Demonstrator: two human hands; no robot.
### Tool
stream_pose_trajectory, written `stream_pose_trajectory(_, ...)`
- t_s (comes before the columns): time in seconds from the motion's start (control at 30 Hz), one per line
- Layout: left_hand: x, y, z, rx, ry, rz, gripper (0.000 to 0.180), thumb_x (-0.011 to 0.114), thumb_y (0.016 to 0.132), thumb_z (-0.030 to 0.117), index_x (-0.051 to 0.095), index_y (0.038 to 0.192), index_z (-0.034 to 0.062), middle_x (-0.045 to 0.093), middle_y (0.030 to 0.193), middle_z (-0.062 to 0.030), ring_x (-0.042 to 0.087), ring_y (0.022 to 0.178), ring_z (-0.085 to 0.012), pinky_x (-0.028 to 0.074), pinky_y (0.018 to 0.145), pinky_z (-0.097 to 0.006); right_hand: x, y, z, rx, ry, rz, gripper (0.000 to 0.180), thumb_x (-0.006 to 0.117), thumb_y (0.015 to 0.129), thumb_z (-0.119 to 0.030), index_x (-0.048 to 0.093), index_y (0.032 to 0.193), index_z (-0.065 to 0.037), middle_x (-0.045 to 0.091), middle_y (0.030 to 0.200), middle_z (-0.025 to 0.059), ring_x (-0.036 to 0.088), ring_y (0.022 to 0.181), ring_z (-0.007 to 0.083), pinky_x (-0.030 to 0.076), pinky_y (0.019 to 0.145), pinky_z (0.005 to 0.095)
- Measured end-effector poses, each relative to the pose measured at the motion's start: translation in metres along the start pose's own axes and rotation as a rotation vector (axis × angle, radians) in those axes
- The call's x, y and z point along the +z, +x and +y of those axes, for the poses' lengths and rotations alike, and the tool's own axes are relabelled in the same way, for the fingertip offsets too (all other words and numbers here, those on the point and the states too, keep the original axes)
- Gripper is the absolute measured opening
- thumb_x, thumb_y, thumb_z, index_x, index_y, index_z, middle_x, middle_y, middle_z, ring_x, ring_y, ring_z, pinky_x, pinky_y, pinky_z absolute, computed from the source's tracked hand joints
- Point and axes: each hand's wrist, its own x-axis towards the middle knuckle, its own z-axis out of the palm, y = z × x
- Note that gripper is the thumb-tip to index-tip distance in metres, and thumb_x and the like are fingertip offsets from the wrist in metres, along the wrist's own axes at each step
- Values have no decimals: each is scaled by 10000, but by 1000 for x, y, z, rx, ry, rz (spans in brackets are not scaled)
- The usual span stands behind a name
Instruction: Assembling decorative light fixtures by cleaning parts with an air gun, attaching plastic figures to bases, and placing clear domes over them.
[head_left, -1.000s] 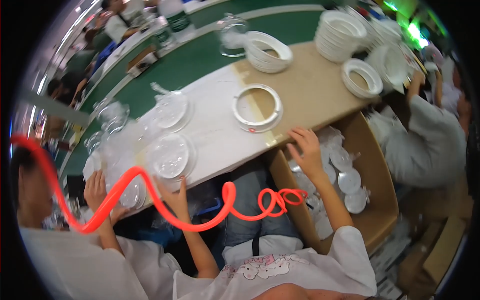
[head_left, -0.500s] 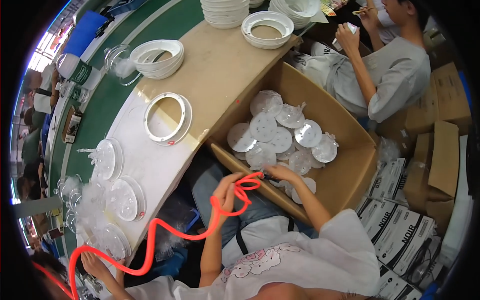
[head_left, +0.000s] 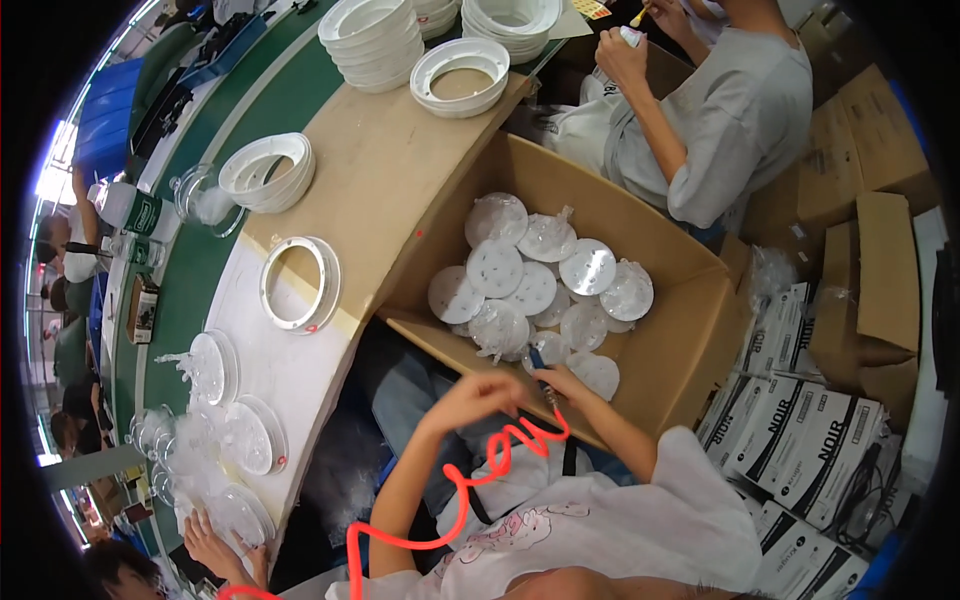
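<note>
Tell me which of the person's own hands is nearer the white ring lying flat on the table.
Left. The left hand is below and to the right of the white ring, off the table edge. The right hand is farther right, at the cardboard box, on a small tool.

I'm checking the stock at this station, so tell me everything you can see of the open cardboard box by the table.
The cardboard box is plain brown, open at the top with its flaps folded outward, standing tilted against the table's edge at the person's knees. It holds a loose pile of round white discs, most wrapped in clear plastic bags, covering the bottom. The right hand reaches over its near wall with a small tool on a coiled red hose; the left hand is beside it.
</note>
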Motion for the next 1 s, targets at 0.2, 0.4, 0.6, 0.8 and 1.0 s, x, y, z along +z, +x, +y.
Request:
stream_pose_trajectory(0.2, -80, 102, -10, 107, 1154, 648, 370, 604, 770, 288, 598, 1021, 17, 614, 946, -181, 598, 881, -336, 476, 765, -412, 9, -71, -43, 67, 1023, -259, 241, 486, 789, -179, 499, 956, -6, 553, 943, 94, 550, 944, 245, 433, 854, 427)
stream_pose_trajectory(0.4, -113, 164, -38, -143, 1037, 950, 494, 653, 708, 328, 520, 1049, -5, 553, 1051, -235, 552, 961, -395, 456, 809, -468, 46, -60, -57, -182, 1239, -300, 202, 522, 842, -159, 498, 1032, -93, 528, 892, 71, 523, 840, 191, 428, 800, 354)
stream_pose_trajectory(0.6, -178, 180, -61, -199, 762, 1068, 536, 681, 685, 319, 481, 1049, -20, 534, 1086, -229, 523, 1014, -401, 440, 828, -485, 62, -70, -71, -89, 1270, -591, 351, 559, 843, -186, 496, 1182, -120, 541, 944, 72, 459, 707, 109, 396, 620, 232)
stream_pose_trajectory(0.8, -117, 187, -26, 19, 1434, 874, 504, 641, 710, 245, 511, 1114, -26, 546, 1028, -176, 531, 968, -343, 462, 782, -439, 32, -78, -56, -189, 958, -199, 273, 490, 841, -189, 506, 1072, -46, 485, 1258, 153, 519, 1069, 208, 452, 784, 297)
stream_pose_trajectory(1.0, -102, 243, -33, -40, 312, 763, 538, 675, 700, 316, 540, 1095, -23, 542, 1095, -218, 528, 999, -353, 435, 858, -406, 29, -87, -59, -285, 878, -66, 239, 474, 837, -148, 488, 1039, -21, 566, 1030, 150, 516, 1109, 313, 376, 984, 414)
